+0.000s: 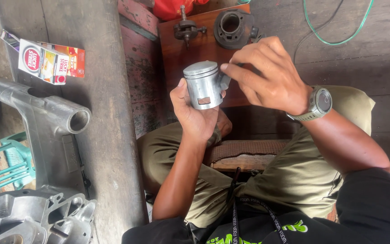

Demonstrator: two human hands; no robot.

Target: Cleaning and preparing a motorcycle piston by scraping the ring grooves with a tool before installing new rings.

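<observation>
Left hand [195, 115] cups piston [202, 84] by skirt; right hand [267, 74] pinches its right edge. Rigid, smooth metal, prob. slippery.

Pistons: one short silver metal cylinder piston [202, 84], held in the hands.
Hands: two, left hand [195, 113] and right hand [267, 74].
Wristwatches: one grey round-faced wristwatch [318, 104].
Cylinder blocks: one dark cast-metal engine cylinder [232, 27].
Crank parts: one dark metal crankshaft piece [185, 30].
Cartons: two small printed cardboard packs [46, 58].
Casings: two grey cast-aluminium engine casings [46, 122].
Wires: one green looped wire [339, 27].
</observation>
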